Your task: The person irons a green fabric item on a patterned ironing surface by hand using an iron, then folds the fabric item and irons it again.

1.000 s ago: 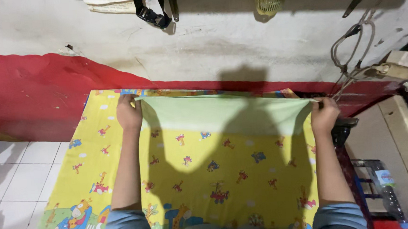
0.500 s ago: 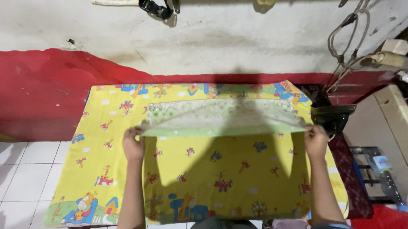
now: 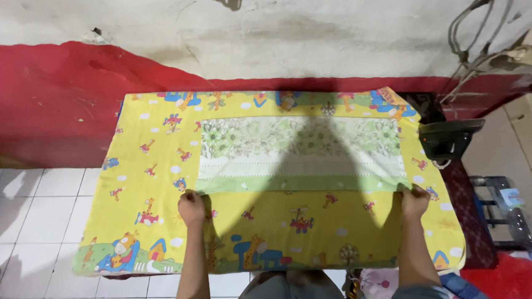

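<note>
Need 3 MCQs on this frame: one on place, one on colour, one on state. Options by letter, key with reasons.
1. Where does the green floral folded cloth lie?
A. on the white tiled floor
B. on the yellow cartoon-print sheet over the table
C. hung on the wall

2. What colour is the wall's lower band?
A. red
B. blue
C. black

3. How do the hands hold the cloth?
A. lifted in the air
B. one hand only
C. left hand and right hand at its near corners, cloth flat

Key: 1 B, cloth rests on the sheet; 2 A, red band under white plaster; 3 C, both hands grip the near edge.
</note>
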